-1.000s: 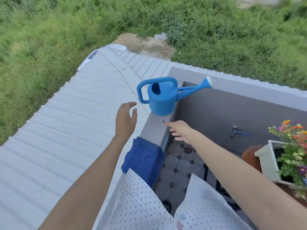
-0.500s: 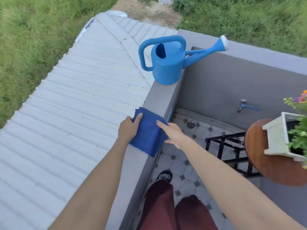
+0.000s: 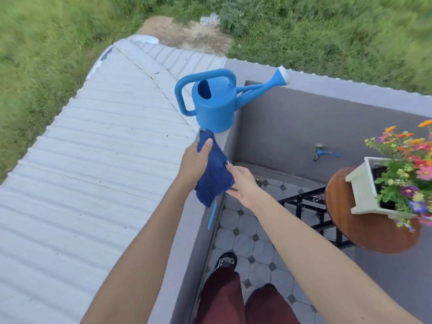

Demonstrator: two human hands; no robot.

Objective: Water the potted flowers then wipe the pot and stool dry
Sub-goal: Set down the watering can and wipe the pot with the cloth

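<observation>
A dark blue cloth (image 3: pixel 215 174) is lifted off the grey wall top, held between both hands. My left hand (image 3: pixel 194 160) grips its upper edge with the thumb on top. My right hand (image 3: pixel 240 181) pinches its right side. Just beyond the cloth a light blue watering can (image 3: pixel 215 106) stands on the wall, spout pointing right. At the right a white square pot (image 3: pixel 364 183) with colourful flowers (image 3: pixel 406 164) sits on a round brown wooden stool (image 3: pixel 364 230) with black metal legs.
A grey wall ledge (image 3: pixel 187 242) runs from me toward the can. White corrugated roofing (image 3: pixel 93 160) lies left of it, with grass beyond. A blue tap (image 3: pixel 323 153) sticks out of the inner wall over a tiled floor (image 3: pixel 245 242) with a drain. My legs and shoe are below.
Both hands closed on the blue cloth and raised it off the wall ledge. The view tilted down and then back up slightly.
</observation>
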